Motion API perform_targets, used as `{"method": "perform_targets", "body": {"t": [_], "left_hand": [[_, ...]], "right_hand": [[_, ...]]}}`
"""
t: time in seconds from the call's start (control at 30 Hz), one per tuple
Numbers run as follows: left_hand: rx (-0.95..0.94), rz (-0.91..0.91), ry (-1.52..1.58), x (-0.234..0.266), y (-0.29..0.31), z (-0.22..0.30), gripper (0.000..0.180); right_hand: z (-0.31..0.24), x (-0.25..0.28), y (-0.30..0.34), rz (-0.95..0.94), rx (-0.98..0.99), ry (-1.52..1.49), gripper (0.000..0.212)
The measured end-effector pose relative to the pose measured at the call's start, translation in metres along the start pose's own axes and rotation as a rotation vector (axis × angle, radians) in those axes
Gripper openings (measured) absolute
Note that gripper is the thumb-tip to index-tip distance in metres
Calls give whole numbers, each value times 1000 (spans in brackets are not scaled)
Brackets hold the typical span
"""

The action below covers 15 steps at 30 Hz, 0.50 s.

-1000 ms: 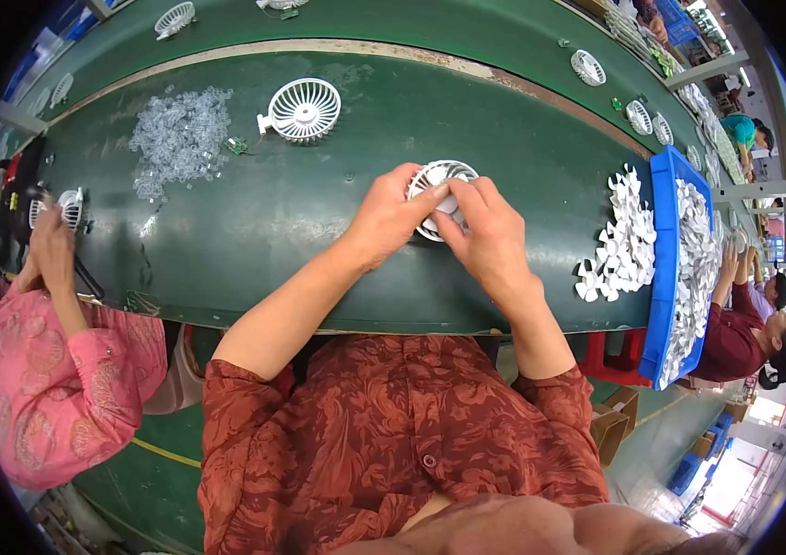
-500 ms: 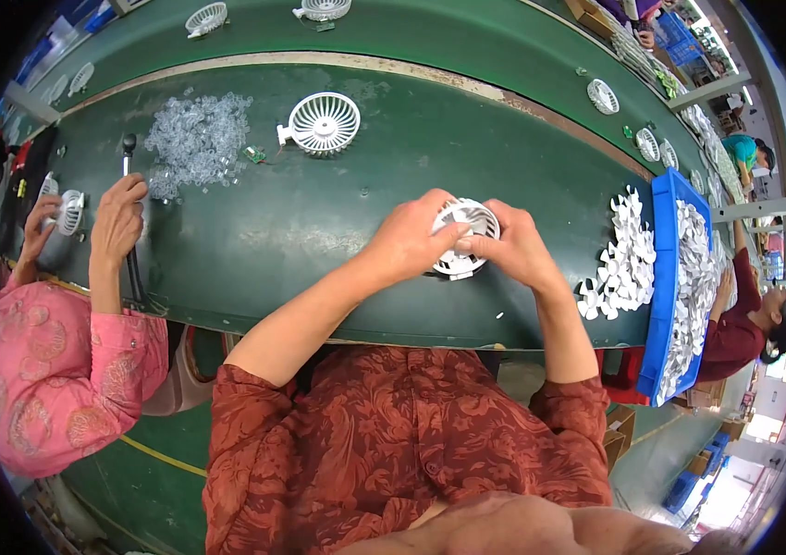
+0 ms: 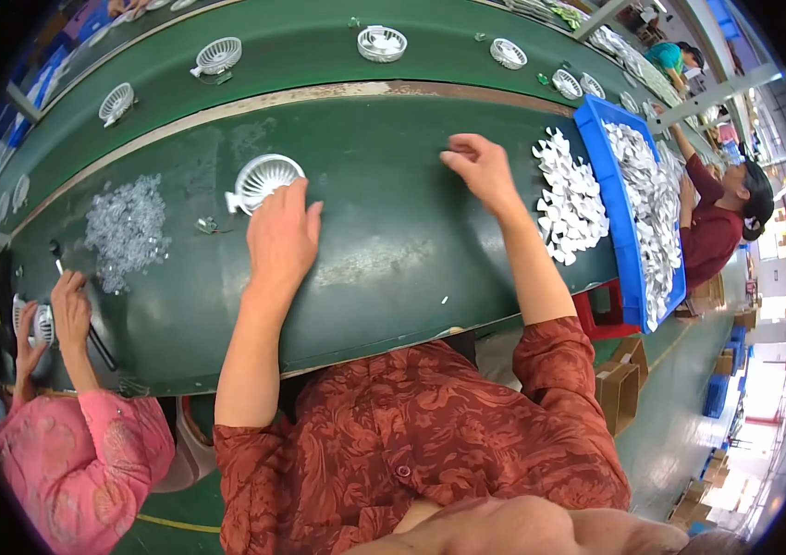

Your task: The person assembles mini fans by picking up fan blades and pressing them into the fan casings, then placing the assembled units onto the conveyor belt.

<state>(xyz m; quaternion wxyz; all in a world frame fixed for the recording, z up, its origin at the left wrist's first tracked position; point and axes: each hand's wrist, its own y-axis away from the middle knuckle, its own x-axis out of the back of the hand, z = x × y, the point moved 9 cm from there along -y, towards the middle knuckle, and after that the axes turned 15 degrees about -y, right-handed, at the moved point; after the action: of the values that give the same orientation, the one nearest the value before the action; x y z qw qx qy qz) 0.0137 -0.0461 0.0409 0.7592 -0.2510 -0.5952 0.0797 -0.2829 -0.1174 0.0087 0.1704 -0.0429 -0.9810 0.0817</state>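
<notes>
Lying on the green table [image 3: 365, 314], a white ribbed fan [image 3: 268, 174] sits before the person, left of centre, its small tab pointing left. The left hand [image 3: 282, 236] is laid over its lower edge, fingers stretched forward and close together, thumb standing off to the right; whether those fingers pinch the rim or only pass above it, I cannot tell. Well apart from it, the right hand [image 3: 479, 168] hangs above the table, fingers loosely bent, thumb and fingertips apart.

Just left of the fan is a little circuit board [image 3: 208, 225] with a wire, and past that spreads a heap of clear bits [image 3: 125, 227]. A small white scrap [image 3: 444, 300] lies near the front edge. To the right, white blades [image 3: 569, 199] are piled against a blue tray [image 3: 617, 240], which holds many more like them.

Beyond the table, more fans [image 3: 381, 43] stand spaced along a green belt [image 3: 300, 60]. At the left, a co-worker in pink [image 3: 60, 453] grasps a dark-handled tool [image 3: 102, 347]; at the far right, another in dark red [image 3: 712, 231] sits beyond the tray.
</notes>
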Motion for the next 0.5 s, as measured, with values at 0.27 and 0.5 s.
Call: {"method": "perform_targets", "body": {"t": [0.27,0.5], "left_hand": [[71,152,69,14,-1,-3,35],[57,-130,19,-15,6,-3,22]], "right_hand": [[56,166,-21,318,-76,1089,20],[6,53,-1,76,333,1007,14]]}}
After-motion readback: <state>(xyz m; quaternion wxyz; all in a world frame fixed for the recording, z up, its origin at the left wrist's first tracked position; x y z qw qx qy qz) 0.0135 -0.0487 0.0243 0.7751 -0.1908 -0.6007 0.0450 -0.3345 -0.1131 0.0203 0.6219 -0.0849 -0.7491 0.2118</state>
